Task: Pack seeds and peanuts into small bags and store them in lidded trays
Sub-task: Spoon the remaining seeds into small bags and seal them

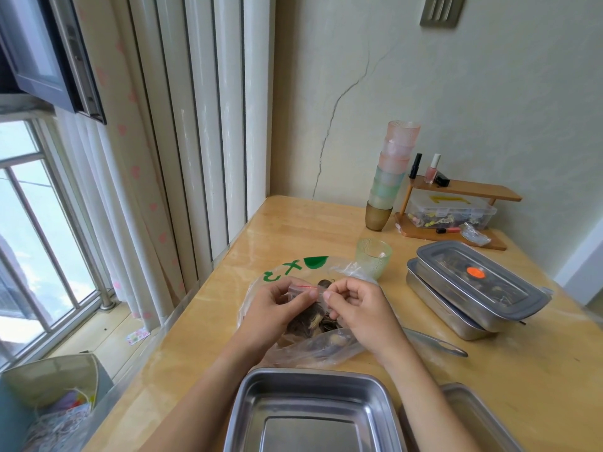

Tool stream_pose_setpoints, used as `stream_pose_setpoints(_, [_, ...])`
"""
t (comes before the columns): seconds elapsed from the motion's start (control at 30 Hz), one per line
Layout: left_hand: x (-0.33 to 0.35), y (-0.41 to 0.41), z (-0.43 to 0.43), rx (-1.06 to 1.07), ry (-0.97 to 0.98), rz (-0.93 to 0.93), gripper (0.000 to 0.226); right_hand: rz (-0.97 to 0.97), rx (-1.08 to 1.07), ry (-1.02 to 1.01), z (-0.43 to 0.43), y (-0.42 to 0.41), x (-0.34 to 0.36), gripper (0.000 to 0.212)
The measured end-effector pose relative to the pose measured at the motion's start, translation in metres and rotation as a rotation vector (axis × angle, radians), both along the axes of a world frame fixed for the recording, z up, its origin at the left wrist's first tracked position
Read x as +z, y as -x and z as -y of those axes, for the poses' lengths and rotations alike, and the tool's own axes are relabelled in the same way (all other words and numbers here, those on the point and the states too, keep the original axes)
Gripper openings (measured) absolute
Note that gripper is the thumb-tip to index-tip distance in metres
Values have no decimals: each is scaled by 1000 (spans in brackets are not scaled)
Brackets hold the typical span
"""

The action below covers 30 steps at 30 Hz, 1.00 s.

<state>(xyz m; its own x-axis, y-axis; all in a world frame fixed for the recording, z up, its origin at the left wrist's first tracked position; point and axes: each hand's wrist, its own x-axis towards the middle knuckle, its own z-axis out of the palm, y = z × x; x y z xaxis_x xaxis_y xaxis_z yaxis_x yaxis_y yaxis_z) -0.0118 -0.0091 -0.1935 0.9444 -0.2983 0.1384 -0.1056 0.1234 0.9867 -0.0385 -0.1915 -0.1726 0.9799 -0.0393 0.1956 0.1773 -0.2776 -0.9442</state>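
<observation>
Seeds (305,324) lie in a dark heap near the middle of our wooden table (293,223), inside a big bag described below. Largest on the table is the open stainless tray (243,406) at the near edge. Just beside it, toward the near right corner, lies another steel piece (473,409); we cannot tell whether it is a tray or a lid. Along the right edge two steel trays are stacked. The upper lidded tray (509,282) has a grey-rimmed clear lid with an orange sticker and sits slightly askew on the lower tray (434,301).

The large plastic bag (287,275), clear with green print, spreads from the middle toward the left edge, and its mouth is open around the seeds. At the far right corner stands a wooden rack (466,190) with a clear plastic box (456,212) under it. Beside the rack is a tall stack of cups (391,177).

Our left hand (274,308) and right hand (359,308) meet over the large bag, each pinching one end of the small bag (303,290) between thumb and fingers. A green glass cup (373,259) stands between the cup stack and the large bag. A slim metal utensil (437,342) lies just right of our right wrist, near the stacked trays. The small bag is a clear zip bag with a red line along its top, held just above the seeds.
</observation>
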Motion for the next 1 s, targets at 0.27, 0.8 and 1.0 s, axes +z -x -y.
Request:
stream_pose_setpoints(0.27, [3, 2, 2, 25, 67, -39, 21, 59, 34, 28, -1, 0, -3, 9])
stream_pose_setpoints(0.8, [4, 2, 2, -5, 105, -39, 31, 58, 95, -65, 0, -1, -1, 21])
stream_pose_setpoints(1.0, [1, -1, 0, -8, 82, -13, 32, 51, 49, -58, 0, -2, -3, 22])
